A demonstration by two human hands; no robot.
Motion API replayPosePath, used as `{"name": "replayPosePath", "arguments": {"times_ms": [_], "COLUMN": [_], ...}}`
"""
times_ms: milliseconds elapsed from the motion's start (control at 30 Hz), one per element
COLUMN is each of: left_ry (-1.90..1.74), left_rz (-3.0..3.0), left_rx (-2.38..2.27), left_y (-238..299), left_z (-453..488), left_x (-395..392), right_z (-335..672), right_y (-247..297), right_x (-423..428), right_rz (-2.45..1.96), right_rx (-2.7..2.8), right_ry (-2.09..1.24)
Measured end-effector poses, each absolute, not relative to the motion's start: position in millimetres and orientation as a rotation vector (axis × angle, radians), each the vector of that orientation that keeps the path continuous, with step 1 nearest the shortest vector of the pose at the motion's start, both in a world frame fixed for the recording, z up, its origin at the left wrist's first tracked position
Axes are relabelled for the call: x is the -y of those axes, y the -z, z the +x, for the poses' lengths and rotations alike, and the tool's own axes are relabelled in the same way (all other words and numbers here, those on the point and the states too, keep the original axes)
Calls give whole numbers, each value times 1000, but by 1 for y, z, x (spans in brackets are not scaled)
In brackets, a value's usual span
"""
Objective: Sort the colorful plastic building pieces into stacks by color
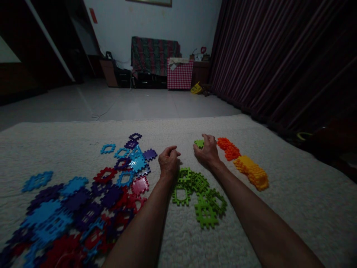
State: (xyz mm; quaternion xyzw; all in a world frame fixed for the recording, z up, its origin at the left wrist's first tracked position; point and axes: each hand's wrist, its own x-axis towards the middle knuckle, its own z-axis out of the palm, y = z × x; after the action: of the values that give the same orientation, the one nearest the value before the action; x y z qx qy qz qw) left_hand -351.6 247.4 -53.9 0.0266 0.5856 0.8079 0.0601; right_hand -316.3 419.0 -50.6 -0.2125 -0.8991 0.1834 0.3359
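Observation:
My right hand (208, 152) is curled over a green interlocking tile (199, 143) on the cream rug (292, 193), gripping it. My left hand (169, 162) rests beside it with fingers closed in a loose fist; what it holds, if anything, is hidden. Just below both hands lies a loose pile of green tiles (199, 195). To the right of my right hand sits a stacked row of orange tiles (228, 149), and after it a stacked row of yellow tiles (252, 172).
A large scatter of blue, purple and red tiles (83, 201) covers the rug at left. Beyond the rug is a tiled floor (125, 102), a covered cabinet (154, 56) and a red checked box (180, 74). A dark curtain (279, 56) hangs at right.

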Motion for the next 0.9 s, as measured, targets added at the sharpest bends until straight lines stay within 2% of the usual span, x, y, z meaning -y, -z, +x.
{"name": "replayPosePath", "arguments": {"times_ms": [167,233,567,900], "left_ry": [-2513,-2527,-2509,-2481], "left_rz": [-33,-52,-41,3], "left_rx": [-1657,-1638,-1628,-1735], "left_y": [46,41,45,43], "left_z": [-350,-350,-353,-354], "left_x": [-245,-242,-244,-241], "right_z": [-279,-259,-227,-229], "right_y": [24,15,21,8], "right_x": [-402,-392,-356,-376], "right_rz": [-155,46,296,172], "right_rx": [2597,2737,2848,2763], "right_ry": [-1165,-1313,-855,-1263]}}
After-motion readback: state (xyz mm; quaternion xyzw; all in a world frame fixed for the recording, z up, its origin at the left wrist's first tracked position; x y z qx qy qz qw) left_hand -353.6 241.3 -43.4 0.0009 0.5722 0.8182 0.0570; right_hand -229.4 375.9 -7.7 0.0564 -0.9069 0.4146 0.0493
